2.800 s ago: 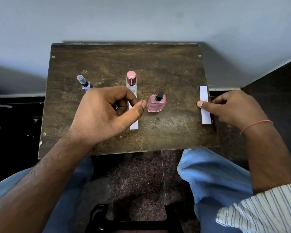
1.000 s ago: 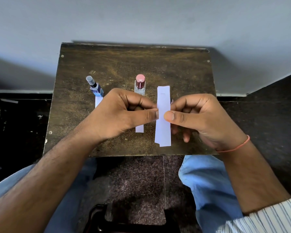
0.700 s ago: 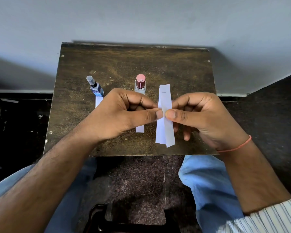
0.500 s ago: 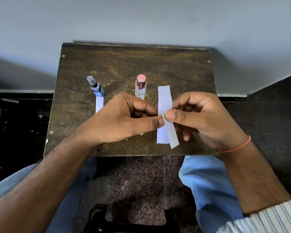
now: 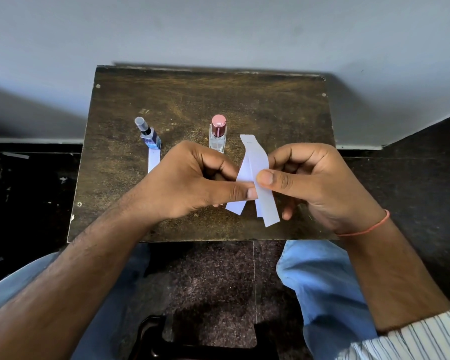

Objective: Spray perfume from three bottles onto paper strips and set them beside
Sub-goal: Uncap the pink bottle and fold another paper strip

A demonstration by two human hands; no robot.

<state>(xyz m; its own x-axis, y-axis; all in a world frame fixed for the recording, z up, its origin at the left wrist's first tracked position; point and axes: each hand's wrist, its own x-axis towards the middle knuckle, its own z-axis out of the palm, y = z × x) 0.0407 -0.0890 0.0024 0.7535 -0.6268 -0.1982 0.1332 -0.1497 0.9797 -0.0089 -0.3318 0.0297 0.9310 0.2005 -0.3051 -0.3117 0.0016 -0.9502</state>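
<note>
Mid-task, at the third strip: both hands raised over the near middle of the dark wooden surface, peeling apart paper strips that cling together. Left hand curled, thumb and fingers pinching the left-leaning strip; right hand curled likewise, thumb pressed on the longer strip that fans toward the near right. Upper ends of the strips overlapping, lower ends splayed apart. Farther back, standing upright: a blue bottle with a clear cap on the left, a white strip lying just near of it, and a clear bottle with a pink cap in the middle. By the look of it, two bottles dealt with, the third still to do. Next move, as a judgement: finish separating one strip, put the spare down, then free a hand for the last bottle. No third bottle to be seen, possibly behind the hands; likewise no strip visible by the pink-capped bottle, that spot covered by the left hand. Number of strips in the bundle hard to tell, two or perhaps three. Faint mark near the top of the strips unreadable.
</note>
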